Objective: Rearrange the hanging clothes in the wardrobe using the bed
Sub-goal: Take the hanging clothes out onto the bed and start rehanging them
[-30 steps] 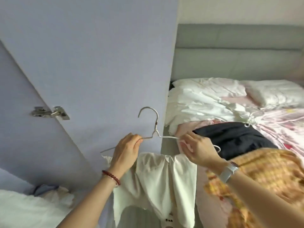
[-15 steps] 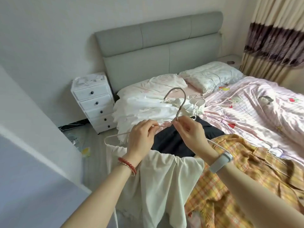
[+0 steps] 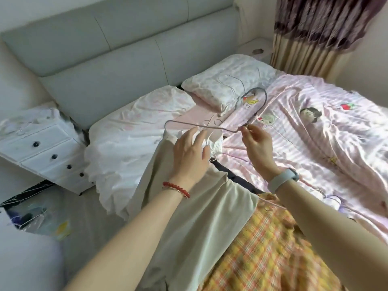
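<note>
Since the half-second-earlier frame: view swung further over the bed; wire hanger (image 3: 212, 127) carried from in front of the white pile to above the pink sheet; left hand no longer pinching the wire.

Item 1 — right hand (image 3: 257, 143): thumb and forefinger pinch the hanger at its neck, centre of frame, hook curving up toward the far pillow (image 3: 226, 82).

Item 2 — left hand (image 3: 190, 156): fingers straight and spread, laid on the cream garment (image 3: 189, 211) just under the hanger's left shoulder; holds nothing.

Item 3 — cream garment: hangs from the wire's left end and trails down the lower centre of the frame, over the bed edge. Whether its other shoulder sits on the wire cannot be told.

Item 4 — bed (image 3: 315, 148): already bears a plaid garment (image 3: 268, 253), lower right, a dark garment (image 3: 233, 175) partly under the cream one, and a white heap (image 3: 126, 148) at centre left.

Risks, as judged: a one-point pinch lets the hanger tip, so the cream garment may slide off the wire; laid down here it would cover the dark piece and tangle hooks — a loose second hanger wire shows by the pillow.

Surroundings: grey headboard (image 3: 126, 49) across the top; white drawer unit (image 3: 46, 148) at left; curtain (image 3: 310, 34) upper right; floor clutter lower left, beside the bed.
</note>
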Demonstrator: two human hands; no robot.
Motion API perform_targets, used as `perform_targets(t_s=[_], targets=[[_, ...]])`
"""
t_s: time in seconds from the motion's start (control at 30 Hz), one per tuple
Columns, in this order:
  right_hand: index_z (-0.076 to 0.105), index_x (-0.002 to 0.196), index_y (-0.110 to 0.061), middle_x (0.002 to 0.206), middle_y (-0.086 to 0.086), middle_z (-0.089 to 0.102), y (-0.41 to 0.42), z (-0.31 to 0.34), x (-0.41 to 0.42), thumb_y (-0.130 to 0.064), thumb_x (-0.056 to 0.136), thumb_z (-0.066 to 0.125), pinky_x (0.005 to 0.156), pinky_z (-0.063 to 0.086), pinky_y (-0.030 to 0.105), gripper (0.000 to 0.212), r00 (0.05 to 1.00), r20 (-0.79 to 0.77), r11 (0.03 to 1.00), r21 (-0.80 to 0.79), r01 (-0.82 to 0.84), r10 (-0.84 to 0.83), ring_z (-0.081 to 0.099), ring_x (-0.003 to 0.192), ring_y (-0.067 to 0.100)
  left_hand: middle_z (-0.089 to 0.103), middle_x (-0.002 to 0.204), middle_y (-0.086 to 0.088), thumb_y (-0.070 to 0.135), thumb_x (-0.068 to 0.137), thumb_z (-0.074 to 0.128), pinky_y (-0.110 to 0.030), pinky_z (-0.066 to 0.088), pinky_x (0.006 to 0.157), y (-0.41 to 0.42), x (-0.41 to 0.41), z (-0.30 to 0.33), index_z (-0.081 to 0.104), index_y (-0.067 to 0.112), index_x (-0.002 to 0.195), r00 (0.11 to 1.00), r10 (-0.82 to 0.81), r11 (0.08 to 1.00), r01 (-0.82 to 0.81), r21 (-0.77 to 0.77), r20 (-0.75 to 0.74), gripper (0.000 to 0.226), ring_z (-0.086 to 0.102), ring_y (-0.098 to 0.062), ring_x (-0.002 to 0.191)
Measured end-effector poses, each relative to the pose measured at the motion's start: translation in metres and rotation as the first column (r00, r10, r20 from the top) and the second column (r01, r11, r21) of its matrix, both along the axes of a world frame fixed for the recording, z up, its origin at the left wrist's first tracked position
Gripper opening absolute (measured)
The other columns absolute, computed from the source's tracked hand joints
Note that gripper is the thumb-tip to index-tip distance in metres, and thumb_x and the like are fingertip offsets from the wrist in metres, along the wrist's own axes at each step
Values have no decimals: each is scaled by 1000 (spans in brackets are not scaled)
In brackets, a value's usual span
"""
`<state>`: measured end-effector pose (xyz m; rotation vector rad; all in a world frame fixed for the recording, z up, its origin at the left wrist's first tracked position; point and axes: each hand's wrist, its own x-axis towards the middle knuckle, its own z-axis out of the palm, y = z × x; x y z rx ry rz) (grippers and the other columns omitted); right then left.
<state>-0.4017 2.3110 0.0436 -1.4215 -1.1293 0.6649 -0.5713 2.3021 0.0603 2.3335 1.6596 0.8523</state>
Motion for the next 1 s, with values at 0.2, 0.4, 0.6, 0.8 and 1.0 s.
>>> perform_targets(t_s=[0.2,0.4,0.6,0.8,1.0], targets=[[62,81,-4,73,20,62,91,-90,88,-17,94,45,69,42,37,25,968,242,975,-191,116,-68,57,73,32,5,156,2,40,93,37,-45,6,112,26,30,-142,16,31,145,965,-80,899,-39,-436,-251,57,4,-18,141],[22,142,-15,146,13,29,113,-223,101,-38,93,35,107,15,54,56,766,629,787,-536,305,132,24,135,30,-17,154,7,70,84,14,-60,-9,106,35,47,-273,-14,44,140,871,-172,794,-154,-588,-461,68,-19,-24,140],[6,144,-34,155,2,6,49,-319,49,-51,91,23,109,1,60,59,591,639,803,-595,-28,493,4,143,22,-19,154,0,67,69,-23,-59,-3,109,25,45,-329,-38,41,125,833,-182,815,-169,-554,-522,64,-18,-28,141],[0,145,-31,156,5,-3,49,-333,47,-48,95,20,110,0,60,56,526,625,726,-688,19,578,-3,143,23,-21,153,7,69,84,7,-56,-4,109,37,41,-346,-17,43,140,844,-290,681,-150,-717,-452,66,-20,-23,141],[-2,145,-33,154,6,-14,1,-295,28,-42,96,20,111,-6,56,54,573,563,698,-715,-23,595,-15,141,22,6,156,5,47,96,23,-53,1,113,14,14,-311,13,38,144,894,-191,770,-120,-627,-406,51,-1,-16,143]])
